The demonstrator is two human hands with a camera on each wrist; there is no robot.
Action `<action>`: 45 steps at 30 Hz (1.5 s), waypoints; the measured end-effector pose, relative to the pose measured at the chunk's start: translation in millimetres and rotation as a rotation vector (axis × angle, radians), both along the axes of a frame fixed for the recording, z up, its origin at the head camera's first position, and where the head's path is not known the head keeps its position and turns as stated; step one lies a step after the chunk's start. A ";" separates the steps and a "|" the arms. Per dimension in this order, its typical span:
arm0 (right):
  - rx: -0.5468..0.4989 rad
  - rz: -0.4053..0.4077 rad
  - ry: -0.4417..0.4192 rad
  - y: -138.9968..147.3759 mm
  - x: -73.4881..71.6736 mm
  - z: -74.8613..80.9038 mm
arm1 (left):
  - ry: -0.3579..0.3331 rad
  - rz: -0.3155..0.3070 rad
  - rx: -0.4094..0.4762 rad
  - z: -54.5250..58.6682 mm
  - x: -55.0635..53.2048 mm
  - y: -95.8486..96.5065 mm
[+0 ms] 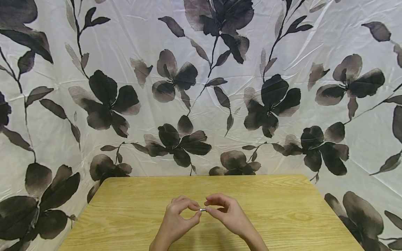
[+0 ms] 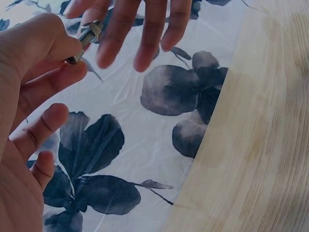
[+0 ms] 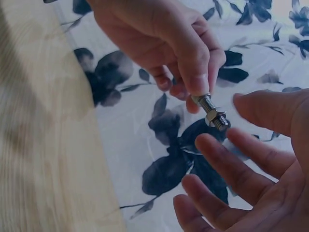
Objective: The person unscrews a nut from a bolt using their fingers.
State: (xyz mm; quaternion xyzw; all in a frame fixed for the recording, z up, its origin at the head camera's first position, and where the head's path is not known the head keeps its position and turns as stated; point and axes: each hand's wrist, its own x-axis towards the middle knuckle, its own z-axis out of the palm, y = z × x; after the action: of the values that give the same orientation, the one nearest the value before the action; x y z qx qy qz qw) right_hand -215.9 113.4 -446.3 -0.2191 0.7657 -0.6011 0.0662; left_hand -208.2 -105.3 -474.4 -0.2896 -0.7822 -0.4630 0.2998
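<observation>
My left hand point(image 1: 179, 217) pinches a small metal bolt point(image 3: 206, 103) by its head, between thumb and forefinger. A hex nut point(image 3: 213, 116) sits on the bolt's thread, with a short stretch of thread showing beyond it. In the right wrist view the thumb and fingers of my right hand point(image 3: 270, 169) are spread around the bolt's free end, apart from the nut. Seen from the head, that hand is close to the bolt on its right side. The bolt is held above the table.
Beneath both hands lies a wood-grain table point(image 1: 132, 195) with rounded far corners. A pale cloth point(image 1: 226, 115) printed with dark flowers hangs behind it and along both sides.
</observation>
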 end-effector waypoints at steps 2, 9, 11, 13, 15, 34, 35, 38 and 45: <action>0.009 -0.006 -0.020 0.3 -0.5 0.6 | 0.016 0.000 0.001 0.2 -0.2 0.2; 0.018 0.000 -0.064 3.1 -2.3 1.5 | 0.030 0.014 -0.003 1.2 -0.3 1.2; 0.019 0.021 -0.064 3.5 -2.1 0.9 | 0.027 0.018 -0.005 1.4 -0.3 1.3; 0.016 0.041 -0.065 3.9 -1.8 0.1 | 0.030 0.019 -0.006 1.5 -0.4 1.3; 0.012 0.048 -0.059 4.0 -1.6 -0.6 | 0.041 0.016 -0.006 1.6 -1.0 1.4; 0.003 0.035 0.018 1.8 -0.6 -0.6 | 0.011 0.007 -0.001 1.2 -0.3 0.0; -0.001 0.038 0.021 1.9 -0.5 -0.5 | 0.009 0.007 -0.002 1.1 -0.2 -0.2; -0.017 0.047 0.023 2.7 -0.2 0.2 | 0.002 0.011 -0.007 0.8 -0.1 -0.6; -0.035 0.035 0.030 2.4 -1.2 -0.4 | 0.001 0.011 -0.005 0.1 -0.5 -1.0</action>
State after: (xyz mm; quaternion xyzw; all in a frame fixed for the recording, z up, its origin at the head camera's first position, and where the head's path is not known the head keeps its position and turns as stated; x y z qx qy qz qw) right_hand -217.1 115.8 -446.6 -0.2424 0.7519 -0.6100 0.0614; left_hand -208.7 -106.3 -474.2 -0.2863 -0.7849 -0.4590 0.3021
